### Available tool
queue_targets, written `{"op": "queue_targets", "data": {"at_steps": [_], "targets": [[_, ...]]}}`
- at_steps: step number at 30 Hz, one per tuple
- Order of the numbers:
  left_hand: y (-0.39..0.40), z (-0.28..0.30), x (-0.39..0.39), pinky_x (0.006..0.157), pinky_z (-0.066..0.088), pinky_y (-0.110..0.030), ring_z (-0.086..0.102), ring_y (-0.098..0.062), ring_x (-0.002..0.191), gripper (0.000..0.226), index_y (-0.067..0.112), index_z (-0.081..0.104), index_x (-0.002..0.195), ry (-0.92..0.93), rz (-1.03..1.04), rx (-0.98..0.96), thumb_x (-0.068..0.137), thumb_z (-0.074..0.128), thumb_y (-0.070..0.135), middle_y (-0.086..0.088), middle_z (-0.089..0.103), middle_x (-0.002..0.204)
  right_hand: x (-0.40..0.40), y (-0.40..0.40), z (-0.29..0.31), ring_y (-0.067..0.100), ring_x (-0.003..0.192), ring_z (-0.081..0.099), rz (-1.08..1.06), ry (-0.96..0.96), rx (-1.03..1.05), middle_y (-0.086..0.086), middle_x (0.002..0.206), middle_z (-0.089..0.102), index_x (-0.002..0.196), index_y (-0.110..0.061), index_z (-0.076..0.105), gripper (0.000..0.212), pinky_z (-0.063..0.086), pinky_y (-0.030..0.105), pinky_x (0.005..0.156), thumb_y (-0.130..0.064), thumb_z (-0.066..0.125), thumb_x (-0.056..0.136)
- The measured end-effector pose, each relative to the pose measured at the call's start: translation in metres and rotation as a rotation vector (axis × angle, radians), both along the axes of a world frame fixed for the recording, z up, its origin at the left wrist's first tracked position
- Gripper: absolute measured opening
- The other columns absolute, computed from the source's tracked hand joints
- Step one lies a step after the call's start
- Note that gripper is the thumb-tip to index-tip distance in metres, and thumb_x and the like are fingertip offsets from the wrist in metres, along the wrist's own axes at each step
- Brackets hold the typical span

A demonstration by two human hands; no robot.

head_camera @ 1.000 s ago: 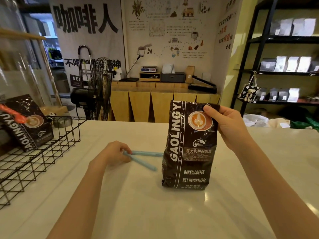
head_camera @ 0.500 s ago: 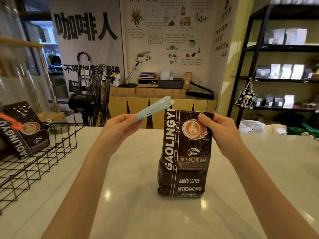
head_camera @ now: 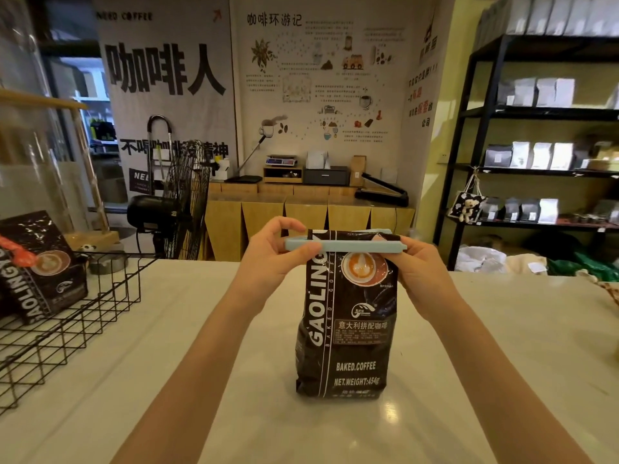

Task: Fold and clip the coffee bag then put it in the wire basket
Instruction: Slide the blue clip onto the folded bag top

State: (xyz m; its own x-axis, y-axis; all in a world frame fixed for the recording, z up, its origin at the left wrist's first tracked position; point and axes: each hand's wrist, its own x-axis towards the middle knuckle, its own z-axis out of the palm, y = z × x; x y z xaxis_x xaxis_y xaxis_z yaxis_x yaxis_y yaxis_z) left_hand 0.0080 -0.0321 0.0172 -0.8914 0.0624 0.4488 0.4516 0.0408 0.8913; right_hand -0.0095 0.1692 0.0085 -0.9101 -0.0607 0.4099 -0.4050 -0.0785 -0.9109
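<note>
A dark brown coffee bag (head_camera: 348,326) stands upright on the white counter (head_camera: 485,363) in front of me. A long light-blue clip (head_camera: 348,245) lies across the bag's folded top, one jaw in front and one behind. My left hand (head_camera: 273,254) pinches the clip's left end. My right hand (head_camera: 420,272) holds the clip's right end and the bag's upper right corner. The black wire basket (head_camera: 83,316) sits at the left edge of the counter, well apart from the bag.
Inside the basket leans another coffee bag (head_camera: 40,266) with an orange clip (head_camera: 18,254) on top. A black fan (head_camera: 174,202) stands behind the counter at the left. Dark shelving (head_camera: 536,169) with bags fills the right side.
My left hand picked the blue clip up off the counter, raised it and brought it over the bag's folded top. My right hand slid to the clip's right end.
</note>
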Motion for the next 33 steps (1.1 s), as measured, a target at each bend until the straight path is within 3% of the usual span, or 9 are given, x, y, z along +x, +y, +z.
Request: {"op": "queue_targets", "data": {"at_steps": [7,10,14,17,20,22,25,30,33], "targets": [[0.014,-0.002,-0.001,0.065,0.057,-0.023,0.068,-0.015,0.074,0.029,0.023,0.058,0.106,-0.006,-0.049,0.002,0.079,0.064,0.013,-0.003,0.067,0.081,0.001,0.000,0.003,0.013,0.075,0.065,0.105,-0.180,-0.071,0.004,0.081,0.066,0.079,-0.015,0.061,0.025,0.048,0.029,0.079,-0.034,0.048,0.089],[0.016,0.000,-0.002,0.066,0.058,-0.025,0.067,-0.018,0.078,0.030,0.021,0.060,0.107,0.010,-0.051,-0.002,0.079,0.063,0.011,-0.009,0.066,0.087,0.002,0.005,0.007,0.017,0.101,0.059,0.238,-0.256,-0.112,0.001,0.107,0.064,0.104,-0.025,0.060,0.039,0.045,0.034,0.089,-0.045,0.028,0.095],[0.017,0.002,-0.004,0.073,0.058,-0.032,0.067,-0.024,0.085,0.034,0.020,0.058,0.112,0.008,-0.028,-0.029,0.079,0.063,0.012,-0.014,0.066,0.095,-0.001,0.015,0.009,0.033,0.136,0.029,0.250,-0.164,0.039,0.009,0.151,0.026,0.143,-0.030,0.020,0.051,0.026,0.021,0.103,-0.045,0.019,0.094],[0.020,0.001,-0.005,0.065,0.058,-0.024,0.067,-0.014,0.076,0.033,0.020,0.055,0.111,0.020,-0.021,-0.027,0.079,0.063,0.011,-0.007,0.064,0.087,0.000,0.019,0.011,0.026,0.120,0.049,0.143,-0.156,0.065,0.006,0.141,0.035,0.144,-0.034,0.011,0.070,0.039,0.035,0.098,-0.042,0.048,0.085],[0.022,-0.001,-0.005,0.059,0.057,-0.021,0.067,-0.016,0.075,0.031,0.022,0.053,0.108,0.022,0.006,0.000,0.080,0.062,0.012,-0.006,0.063,0.089,0.002,0.025,0.007,0.021,0.104,0.060,0.057,-0.086,0.148,0.006,0.124,0.051,0.140,-0.024,0.031,0.076,0.049,0.029,0.089,-0.037,0.062,0.072],[0.023,-0.004,-0.005,0.056,0.057,-0.020,0.067,-0.017,0.076,0.030,0.022,0.053,0.107,0.027,0.010,0.028,0.080,0.062,0.012,-0.006,0.063,0.090,0.003,0.031,0.003,0.021,0.103,0.063,0.048,-0.055,0.165,0.005,0.109,0.067,0.120,-0.016,0.055,0.053,0.050,0.029,0.089,-0.034,0.063,0.071],[0.025,-0.005,-0.005,0.057,0.058,-0.022,0.068,-0.020,0.079,0.031,0.022,0.053,0.108,0.034,0.027,0.039,0.080,0.062,0.014,-0.008,0.063,0.093,0.004,0.036,0.001,0.008,0.089,0.068,0.026,-0.021,0.168,-0.009,0.081,0.075,0.095,-0.022,0.064,0.015,0.053,0.023,0.083,-0.022,0.062,0.080],[0.023,0.002,-0.004,0.061,0.057,-0.020,0.066,-0.021,0.081,0.039,0.023,0.049,0.115,0.040,0.021,-0.056,0.080,0.062,0.012,-0.008,0.063,0.093,0.001,0.037,-0.001,0.005,0.083,0.069,-0.013,0.002,0.142,-0.010,0.077,0.075,0.092,-0.023,0.066,0.012,0.053,0.019,0.079,-0.017,0.062,0.082],[0.025,0.011,-0.001,0.087,0.049,-0.028,0.056,-0.015,0.107,0.059,0.024,0.037,0.132,0.139,0.161,-0.303,0.080,0.064,0.016,0.002,0.056,0.119,0.001,0.036,-0.002,0.006,0.080,0.069,-0.008,0.019,0.091,-0.007,0.079,0.073,0.087,-0.022,0.066,0.012,0.055,0.018,0.074,-0.012,0.063,0.081]]}}
